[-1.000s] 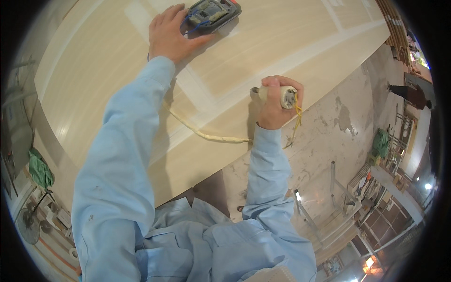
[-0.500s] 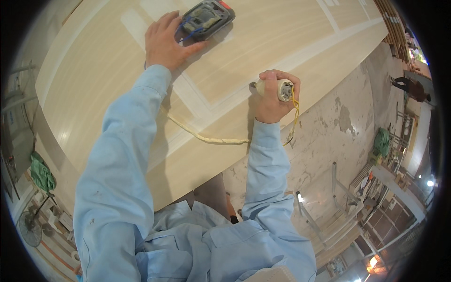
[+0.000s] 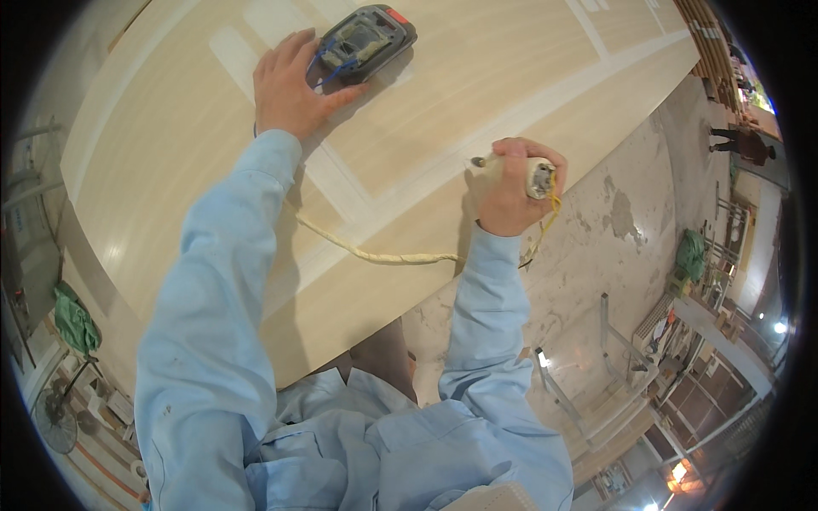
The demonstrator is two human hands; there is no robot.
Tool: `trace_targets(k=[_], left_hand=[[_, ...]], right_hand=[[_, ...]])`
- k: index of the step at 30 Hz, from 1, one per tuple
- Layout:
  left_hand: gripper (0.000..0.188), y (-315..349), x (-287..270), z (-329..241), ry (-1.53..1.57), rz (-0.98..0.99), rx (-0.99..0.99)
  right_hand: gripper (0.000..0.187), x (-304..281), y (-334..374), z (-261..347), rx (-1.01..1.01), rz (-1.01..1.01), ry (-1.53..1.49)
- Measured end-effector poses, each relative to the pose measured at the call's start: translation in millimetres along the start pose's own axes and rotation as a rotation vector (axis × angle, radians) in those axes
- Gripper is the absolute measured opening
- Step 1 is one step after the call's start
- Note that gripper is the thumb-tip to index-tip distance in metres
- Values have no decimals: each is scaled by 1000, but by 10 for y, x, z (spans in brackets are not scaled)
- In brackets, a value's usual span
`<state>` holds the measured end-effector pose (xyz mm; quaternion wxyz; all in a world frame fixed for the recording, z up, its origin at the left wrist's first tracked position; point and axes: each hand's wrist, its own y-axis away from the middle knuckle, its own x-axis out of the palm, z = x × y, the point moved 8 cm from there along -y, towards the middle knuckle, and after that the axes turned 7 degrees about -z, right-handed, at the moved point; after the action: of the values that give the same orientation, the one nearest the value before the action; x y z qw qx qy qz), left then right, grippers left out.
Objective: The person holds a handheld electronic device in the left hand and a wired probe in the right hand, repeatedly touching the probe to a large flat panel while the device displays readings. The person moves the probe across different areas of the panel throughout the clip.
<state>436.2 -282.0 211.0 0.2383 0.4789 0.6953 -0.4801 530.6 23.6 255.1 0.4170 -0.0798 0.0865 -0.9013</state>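
Note:
My right hand [image 3: 511, 192] is closed around a small hand-held motor tool [image 3: 540, 180], pale and barrel-shaped, held just over the panel near its right edge. A short dark tip [image 3: 478, 162] pokes out on the left, and yellow wires [image 3: 551, 215] leave its rear end. My left hand [image 3: 294, 89] lies with fingers spread on the panel, its thumb beside a dark battery pack [image 3: 365, 44] with a red corner. Blue wires run from the pack under that hand. A cord wrapped in cream tape [image 3: 375, 255] sags between my two forearms.
The large pale wooden panel [image 3: 170, 170], marked with lighter rectangular bands, spans the space ahead. To the right lies a stained concrete floor [image 3: 596, 230] with metal frame bars [image 3: 605, 324]. A person [image 3: 745, 146] stands far right. A fan [image 3: 56, 417] is at lower left.
My right hand has moved a little to the right with the motor tool, showing more of its tip. My left hand stays beside the battery pack; the whole view has shifted slightly.

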Motion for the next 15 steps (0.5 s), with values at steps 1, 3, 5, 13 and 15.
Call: trace_targets(k=[1, 3, 5, 13, 15], left_hand=[[78, 7, -21, -15, 23, -18, 13], [78, 18, -53, -35, 54, -43, 29], [83, 13, -50, -20, 35, -20, 23], [85, 10, -58, -13, 20, -10, 38], [85, 16, -74, -26, 34, -35, 35]], right_hand=[[19, -25, -34, 20, -13, -18, -32], [19, -15, -78, 30, -30, -29, -54], [19, 66, -102, 8, -51, -24, -45], [20, -71, -154, -12, -43, -55, -63], [20, -103, -185, -22, -64, -48, -50]])
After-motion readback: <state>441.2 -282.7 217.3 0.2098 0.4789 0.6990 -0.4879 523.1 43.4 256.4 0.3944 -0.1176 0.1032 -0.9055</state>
